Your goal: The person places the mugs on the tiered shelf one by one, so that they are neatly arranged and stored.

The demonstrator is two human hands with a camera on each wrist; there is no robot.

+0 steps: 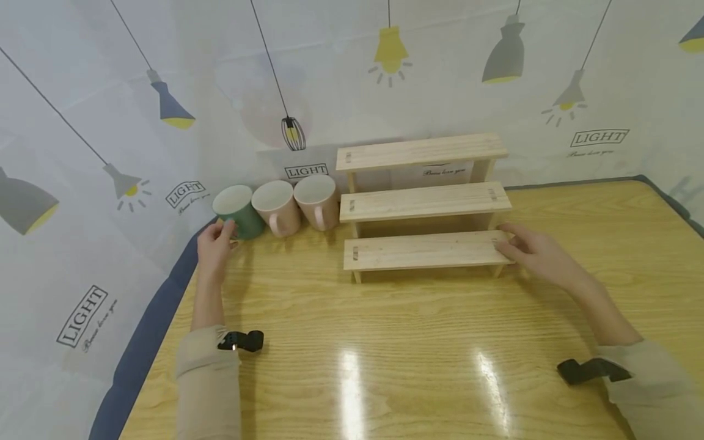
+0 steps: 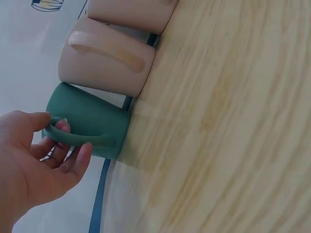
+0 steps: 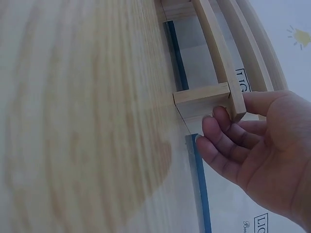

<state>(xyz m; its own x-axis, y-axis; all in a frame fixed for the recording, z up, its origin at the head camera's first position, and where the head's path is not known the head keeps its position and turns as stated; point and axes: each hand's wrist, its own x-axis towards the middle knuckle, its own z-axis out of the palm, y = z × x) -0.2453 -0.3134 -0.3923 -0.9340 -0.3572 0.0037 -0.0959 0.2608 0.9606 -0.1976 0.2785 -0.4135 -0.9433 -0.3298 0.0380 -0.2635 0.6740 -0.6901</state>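
Note:
At the back left of the table stands a green mug (image 1: 249, 221). My left hand (image 1: 214, 247) holds it by its handle (image 2: 80, 141), thumb at the top and fingers curled about the loop. A three-tier wooden shelf (image 1: 426, 250) stands to the right of the mugs. Its lowest board's right end is pinched by my right hand (image 1: 530, 252). The right wrist view shows the thumb over the board and the fingers (image 3: 228, 141) curled below it. Two pink mugs, one in the middle (image 1: 283, 217) and one nearest the shelf (image 1: 326, 208), line up beside the green one.
The light wood table (image 1: 385, 330) has a dark blue edge (image 1: 137, 342) along its left side. Behind it hangs a white cloth (image 1: 341, 73) printed with lamps, close to the mugs and the shelf's back.

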